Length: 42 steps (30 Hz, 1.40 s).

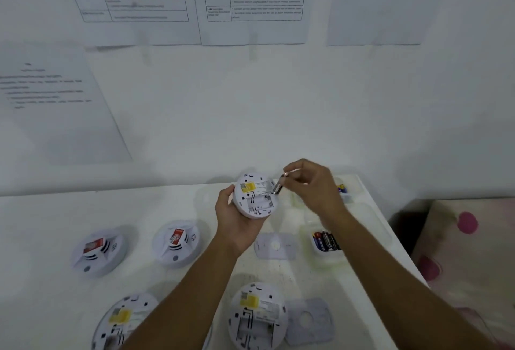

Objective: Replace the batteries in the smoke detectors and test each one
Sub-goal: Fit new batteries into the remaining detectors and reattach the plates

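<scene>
My left hand (237, 218) grips a round white smoke detector (255, 195) above the table, back side facing me, with a yellow label and an open battery bay. My right hand (312, 185) pinches a small dark battery (277, 188) just at the detector's upper right edge. Two more detectors lie back side up at the near edge, one at the left (125, 321) partly under my forearm and one in the middle (256, 316). Two detectors with red stickers sit face up at the left (99, 250) and the centre-left (176, 242).
A clear tray (324, 241) with several dark batteries sits at the right, another small container (343, 190) behind my right hand. Two flat mounting plates lie on the white table (41, 224), one in the middle (276, 246) and one at the near edge (308, 321). Printed sheets hang on the wall.
</scene>
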Tool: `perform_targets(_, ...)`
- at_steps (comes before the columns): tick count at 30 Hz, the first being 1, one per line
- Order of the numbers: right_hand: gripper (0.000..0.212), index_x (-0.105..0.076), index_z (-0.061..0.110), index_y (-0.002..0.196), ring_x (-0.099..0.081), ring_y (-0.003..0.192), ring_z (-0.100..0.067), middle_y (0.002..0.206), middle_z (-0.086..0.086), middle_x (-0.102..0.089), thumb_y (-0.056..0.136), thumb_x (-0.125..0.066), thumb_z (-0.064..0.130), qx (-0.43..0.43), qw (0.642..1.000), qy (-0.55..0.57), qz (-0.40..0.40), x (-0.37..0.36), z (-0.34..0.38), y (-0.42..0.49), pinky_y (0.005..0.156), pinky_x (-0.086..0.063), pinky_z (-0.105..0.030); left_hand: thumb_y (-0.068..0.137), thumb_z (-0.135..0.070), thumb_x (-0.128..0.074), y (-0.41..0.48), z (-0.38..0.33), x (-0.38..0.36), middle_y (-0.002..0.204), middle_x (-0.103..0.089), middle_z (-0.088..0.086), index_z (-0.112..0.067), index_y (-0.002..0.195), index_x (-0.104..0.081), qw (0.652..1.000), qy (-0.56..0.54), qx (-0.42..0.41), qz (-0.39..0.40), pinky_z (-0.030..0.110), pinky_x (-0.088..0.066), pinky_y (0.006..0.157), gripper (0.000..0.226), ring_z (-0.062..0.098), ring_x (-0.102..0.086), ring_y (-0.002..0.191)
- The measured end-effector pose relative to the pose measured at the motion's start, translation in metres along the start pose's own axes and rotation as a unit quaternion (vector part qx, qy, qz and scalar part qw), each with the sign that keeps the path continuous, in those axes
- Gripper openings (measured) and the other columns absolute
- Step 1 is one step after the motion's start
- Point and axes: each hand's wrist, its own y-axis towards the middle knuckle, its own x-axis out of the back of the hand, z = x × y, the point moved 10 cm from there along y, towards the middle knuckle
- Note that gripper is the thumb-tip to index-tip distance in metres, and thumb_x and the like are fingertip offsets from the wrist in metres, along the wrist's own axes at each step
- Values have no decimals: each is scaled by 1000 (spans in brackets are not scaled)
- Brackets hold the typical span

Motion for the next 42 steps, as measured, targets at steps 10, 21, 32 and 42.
perform_targets(10,13,-71,24,88,-51,100,-11,99,8,-58,80,-77,32,55,981,-119,-146,-26,-12,-54,81,-43,-19,97,-56,-36,-11,-1,-3,135,-58,21,-9,136,-54,997,47,-25,-47,44,-47,100,64,36,-52,124)
perform_targets(21,35,-73,29,104,-48,103,-11,112,8,-56,91,-47,50,184,937,-297,-19,-35,-3,-53,81,-40,-24,98,-54,-35,-11,-7,-6,131,-57,20,-8,138,-53,997,63,-34,-29,34,-49,73,63,31,-59,99)
perform_targets(32,16,-73,20,87,-68,81,-19,87,-5,-73,80,-70,6,-113,925,-352,93,51,-85,73,87,-56,-39,99,-50,-38,6,-9,12,135,-58,22,-10,123,-67,998,42,-28,-35,51,-34,113,56,38,-49,130)
perform_targets(42,23,-75,14,102,-63,95,-19,97,-5,-71,80,-76,20,-115,893,-401,170,20,-107,85,91,-50,-30,99,-49,-36,12,-6,13,126,-64,20,-11,109,-76,999,43,-8,-18,50,-29,116,56,36,-54,124)
